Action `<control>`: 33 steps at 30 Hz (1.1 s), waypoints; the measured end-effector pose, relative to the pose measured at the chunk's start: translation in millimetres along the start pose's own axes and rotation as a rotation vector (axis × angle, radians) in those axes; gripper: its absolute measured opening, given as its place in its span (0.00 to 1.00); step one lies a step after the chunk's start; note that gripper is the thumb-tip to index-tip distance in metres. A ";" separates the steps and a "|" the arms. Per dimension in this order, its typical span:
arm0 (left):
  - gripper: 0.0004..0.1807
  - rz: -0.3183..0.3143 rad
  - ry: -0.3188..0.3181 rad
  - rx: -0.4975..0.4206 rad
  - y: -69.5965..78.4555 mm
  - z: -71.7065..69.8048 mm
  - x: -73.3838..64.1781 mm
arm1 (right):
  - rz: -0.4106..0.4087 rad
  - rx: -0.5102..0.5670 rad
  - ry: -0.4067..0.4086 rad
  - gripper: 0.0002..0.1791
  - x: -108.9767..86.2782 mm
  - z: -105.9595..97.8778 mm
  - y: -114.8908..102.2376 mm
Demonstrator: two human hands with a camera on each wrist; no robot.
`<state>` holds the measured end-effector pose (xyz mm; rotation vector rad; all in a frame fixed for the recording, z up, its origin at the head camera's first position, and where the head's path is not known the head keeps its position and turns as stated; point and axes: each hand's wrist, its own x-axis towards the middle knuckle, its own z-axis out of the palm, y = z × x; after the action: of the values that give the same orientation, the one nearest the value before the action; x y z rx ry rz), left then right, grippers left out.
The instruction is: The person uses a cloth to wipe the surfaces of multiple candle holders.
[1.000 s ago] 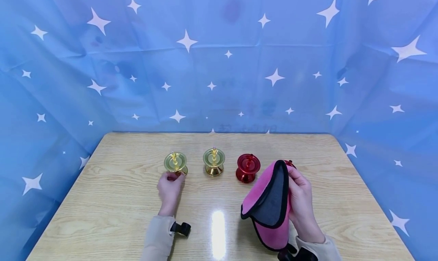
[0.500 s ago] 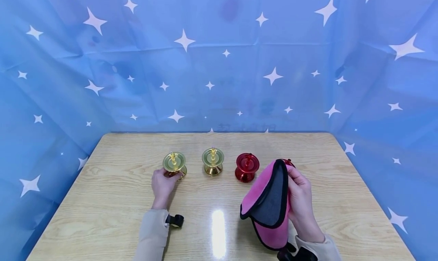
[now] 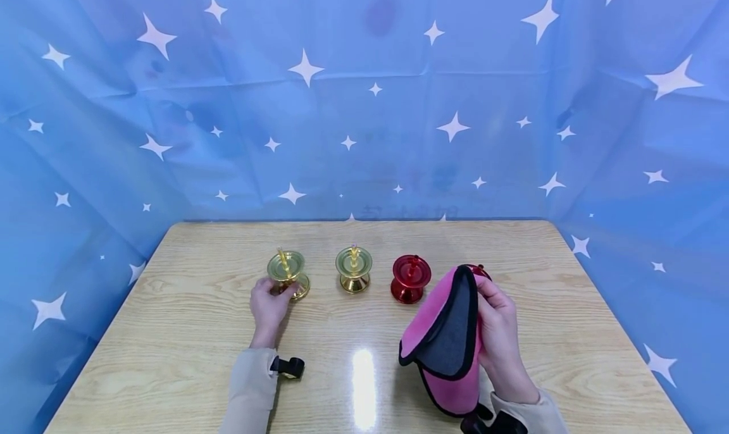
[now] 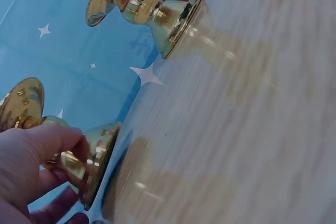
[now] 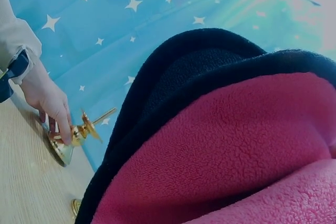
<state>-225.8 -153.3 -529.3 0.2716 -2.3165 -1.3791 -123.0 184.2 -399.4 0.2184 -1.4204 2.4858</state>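
Note:
My left hand (image 3: 267, 310) grips the stem of a gold candlestick (image 3: 293, 260), which leans left at the left end of a row. In the left wrist view, fingers curl round that candlestick's stem above its flared base (image 4: 105, 142), and the base edge is tipped at the tabletop. My right hand (image 3: 501, 339) pinches a folded fleece cloth (image 3: 424, 320), pink on one side and dark grey on the other, with black edging. The cloth hangs at front right and fills much of the right wrist view, where the right fingers are hidden.
A second gold candlestick (image 3: 354, 281) stands right of the first. Farther right stands a red candlestick (image 3: 409, 288), with another red one (image 3: 479, 270) mostly hidden behind the cloth and right hand. A blue starry curtain (image 3: 364, 117) borders the wooden table (image 3: 188, 333).
My left hand has shifted slightly left and closed round the left gold candlestick, which has gone from upright to leaning left. The right hand and cloth stay nearly still.

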 end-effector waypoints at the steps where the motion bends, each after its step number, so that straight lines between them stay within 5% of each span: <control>1: 0.12 0.006 0.004 -0.030 0.2 -0.4 -0.1 | 0.001 0.000 0.001 0.14 -0.1 0.0 0.1; 10: 0.11 0.113 0.029 -0.152 10.8 -7.3 0.0 | 0.005 0.034 -0.029 0.14 0.8 1.0 2.6; 19: 0.10 0.134 0.024 -0.239 34.7 -14.4 -3.6 | 0.010 -0.001 -0.010 0.14 0.2 3.1 4.5; 24: 0.09 0.121 -0.008 -0.323 67.1 -21.3 -12.3 | 0.019 0.012 -0.022 0.15 0.2 4.5 5.3; 27: 0.09 0.093 -0.031 -0.321 90.4 -26.7 -19.2 | 0.020 0.014 -0.027 0.15 0.3 4.9 5.5; 33: 0.07 0.111 -0.067 -0.282 114.2 -29.2 -26.4 | 0.028 -0.004 -0.016 0.15 0.5 5.5 5.5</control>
<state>-183.4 -110.8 -424.4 0.0106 -2.1173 -1.6549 -125.2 176.9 -401.0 0.2205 -1.4439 2.5089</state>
